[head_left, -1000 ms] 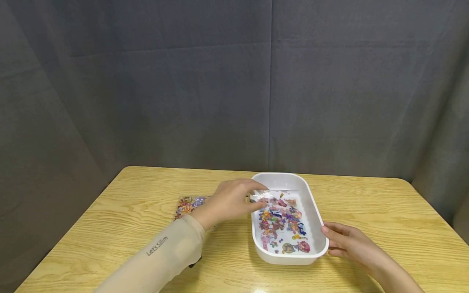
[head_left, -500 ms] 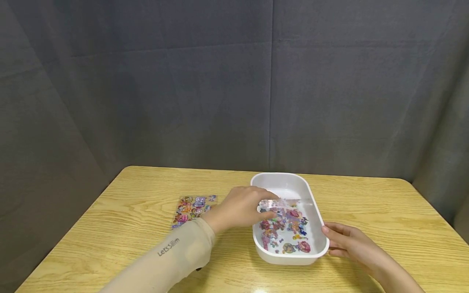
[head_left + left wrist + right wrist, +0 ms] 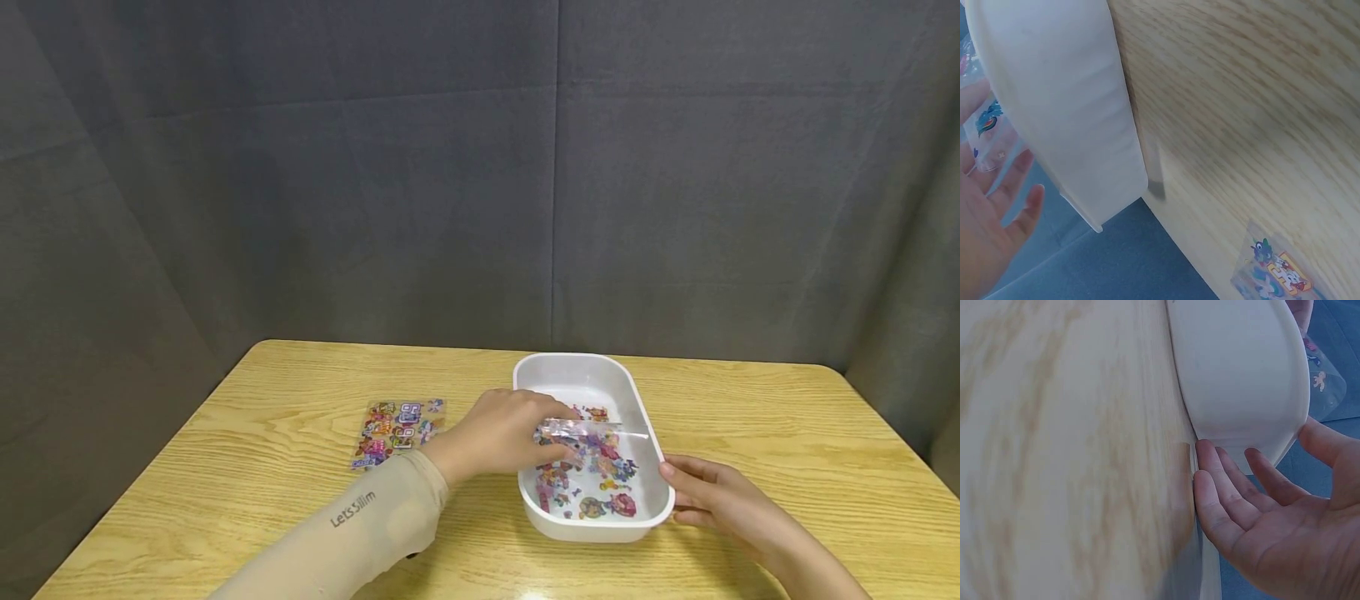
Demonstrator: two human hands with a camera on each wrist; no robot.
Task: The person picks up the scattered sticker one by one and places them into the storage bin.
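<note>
In the head view a white plastic tray (image 3: 581, 532) stands on the table, with clear sheets of colourful cartoon stickers (image 3: 592, 487) lying in it. My left hand (image 3: 513, 429) reaches over its left rim and holds a clear sticker sheet (image 3: 592, 428), whose upper edge is raised and shiny. In the left wrist view that sheet (image 3: 990, 125) shows between the fingers beside the tray wall. My right hand (image 3: 723, 500) holds the tray's near right corner, thumb at the rim. The right wrist view shows its fingers (image 3: 1229, 500) against the tray's outer wall.
Another clear sticker sheet (image 3: 397, 433) lies flat on the wooden table (image 3: 285, 433), left of the tray. A dark grey curtain (image 3: 420, 208) hangs behind the table and along both sides.
My left hand has moved right and slightly toward me over the tray, carrying the raised edge of the sticker sheet. The sheet on the table is more exposed. The right hand stays at the tray.
</note>
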